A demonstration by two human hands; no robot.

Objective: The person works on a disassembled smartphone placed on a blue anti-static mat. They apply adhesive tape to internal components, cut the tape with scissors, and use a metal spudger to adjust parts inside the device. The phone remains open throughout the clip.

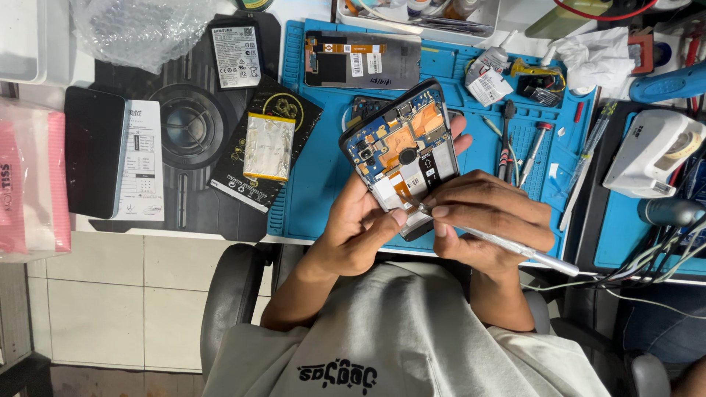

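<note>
My left hand holds an opened phone above the blue work mat, its back off and the circuit board with orange flex cables showing. My right hand grips a slim silver tool, with its tip touching the lower middle of the phone's inside, next to my left thumb. The phone is tilted, top end pointing away from me.
On the mat lie a phone back panel, screwdrivers and a small glue bottle. To the left are a black battery, a silver battery on a black packet, a dark phone, bubble wrap and a pink pack. A white tape dispenser stands at the right.
</note>
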